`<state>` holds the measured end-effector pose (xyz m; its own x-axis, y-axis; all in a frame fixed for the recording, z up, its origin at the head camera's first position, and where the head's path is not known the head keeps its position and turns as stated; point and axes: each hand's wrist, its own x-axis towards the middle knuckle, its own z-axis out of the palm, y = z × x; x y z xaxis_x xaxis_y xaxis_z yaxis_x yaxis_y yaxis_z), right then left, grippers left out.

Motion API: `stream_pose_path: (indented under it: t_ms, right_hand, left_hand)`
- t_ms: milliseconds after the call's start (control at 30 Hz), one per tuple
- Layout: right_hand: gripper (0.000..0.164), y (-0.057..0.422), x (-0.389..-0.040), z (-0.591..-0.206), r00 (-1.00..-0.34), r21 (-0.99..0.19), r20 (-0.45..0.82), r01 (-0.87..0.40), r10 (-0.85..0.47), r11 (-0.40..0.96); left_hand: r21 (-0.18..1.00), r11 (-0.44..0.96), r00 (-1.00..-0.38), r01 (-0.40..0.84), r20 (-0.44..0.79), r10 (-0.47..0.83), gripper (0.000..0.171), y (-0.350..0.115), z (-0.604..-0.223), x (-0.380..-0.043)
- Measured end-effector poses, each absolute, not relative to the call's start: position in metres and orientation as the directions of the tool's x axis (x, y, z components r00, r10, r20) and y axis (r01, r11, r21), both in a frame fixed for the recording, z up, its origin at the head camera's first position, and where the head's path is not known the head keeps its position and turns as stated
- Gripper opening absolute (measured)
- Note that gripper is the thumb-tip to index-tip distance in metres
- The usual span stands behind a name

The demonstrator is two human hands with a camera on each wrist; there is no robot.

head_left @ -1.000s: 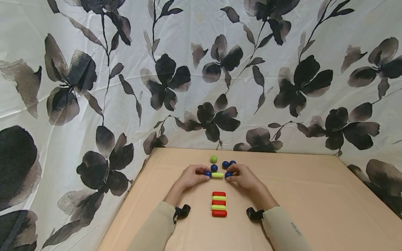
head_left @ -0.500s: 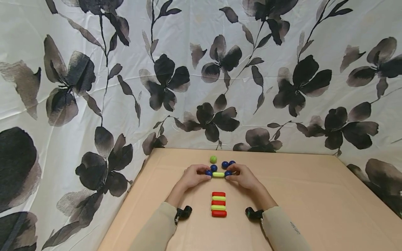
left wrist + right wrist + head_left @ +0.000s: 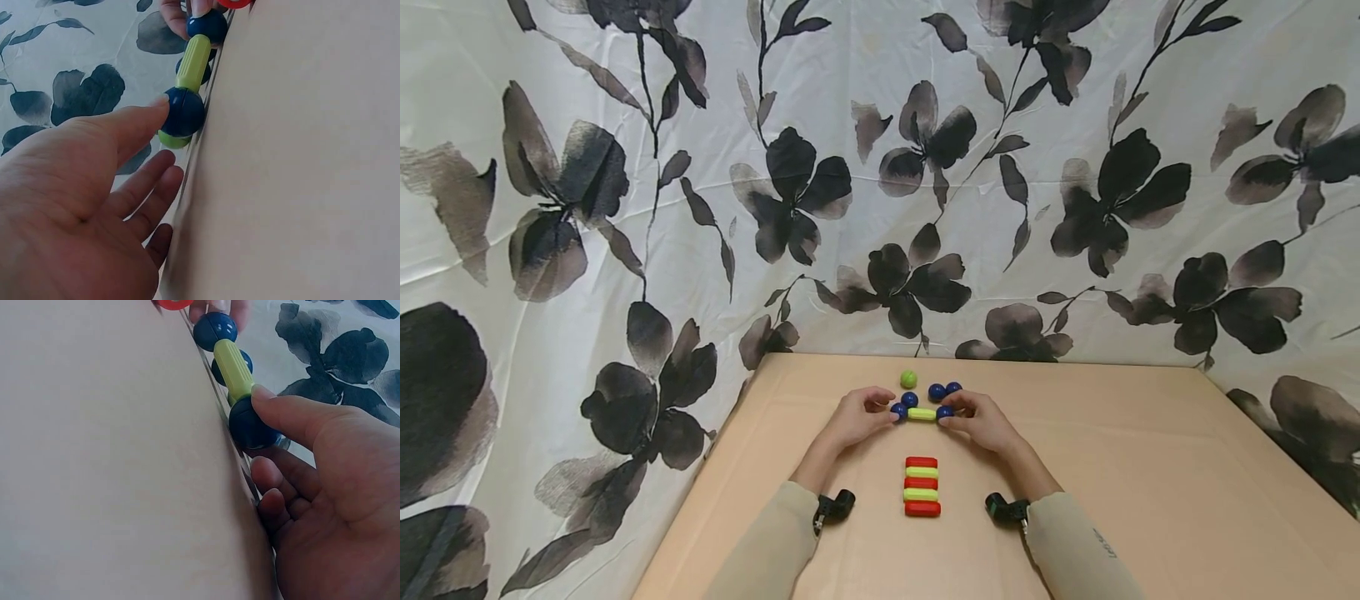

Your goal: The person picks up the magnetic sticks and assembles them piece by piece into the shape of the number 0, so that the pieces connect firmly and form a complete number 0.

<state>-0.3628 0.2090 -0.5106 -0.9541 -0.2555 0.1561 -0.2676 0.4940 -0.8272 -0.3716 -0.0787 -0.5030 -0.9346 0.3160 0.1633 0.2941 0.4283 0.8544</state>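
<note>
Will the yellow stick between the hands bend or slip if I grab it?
The yellow stick probably won't bend: it looks straight and thick. Its ridges may make it less slippery. The blue balls touching its ends might come along.

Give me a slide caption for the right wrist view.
Right hand pinches a blue ball at the near end of a yellow-green rod, another blue ball at its far end.

Small dark lettering (image 3: 1105, 544) on the right sleeve (image 3: 1075, 537), a short slanted line on the beige forearm fabric, too small and blurred in the head view to make out, no text, label, brand, number or sign readable in any view
</note>
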Motion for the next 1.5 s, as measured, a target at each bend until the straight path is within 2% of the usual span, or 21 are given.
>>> stream_pose_path:
  t_ms: [233, 400, 800, 1100, 1367, 1500]
  right_hand:
    - [0.026, 0.209, -0.361, -0.510, -0.957, -0.838, 0.147, -0.255, -0.249, 0.483]
    - [0.027, 0.208, -0.362, -0.511, -0.955, -0.835, 0.144, -0.258, -0.259, 0.486]
    - [0.025, 0.205, -0.359, -0.507, -0.951, -0.838, 0.163, -0.275, -0.263, 0.472]
    - [0.028, 0.207, -0.361, -0.511, -0.950, -0.838, 0.173, -0.280, -0.258, 0.468]
    - [0.026, 0.207, -0.360, -0.506, -0.949, -0.854, 0.159, -0.271, -0.273, 0.444]
    - [0.027, 0.206, -0.359, -0.505, -0.950, -0.857, 0.156, -0.266, -0.270, 0.441]
  left_hand:
    - [0.857, 0.410, -0.932, 0.313, 0.195, 0.305, 0.028, -0.085, -0.495, -0.370]
    - [0.866, 0.386, -0.915, 0.317, 0.173, 0.365, 0.022, -0.088, -0.483, -0.363]
    - [0.810, 0.426, -0.788, 0.404, 0.071, 0.612, 0.022, -0.076, -0.473, -0.347]
    - [0.796, 0.483, -0.744, 0.365, -0.062, 0.665, 0.014, -0.060, -0.473, -0.334]
    - [0.757, 0.509, -0.733, 0.410, -0.059, 0.678, 0.016, -0.056, -0.473, -0.335]
    - [0.722, 0.518, -0.708, 0.460, -0.054, 0.704, 0.017, -0.053, -0.472, -0.333]
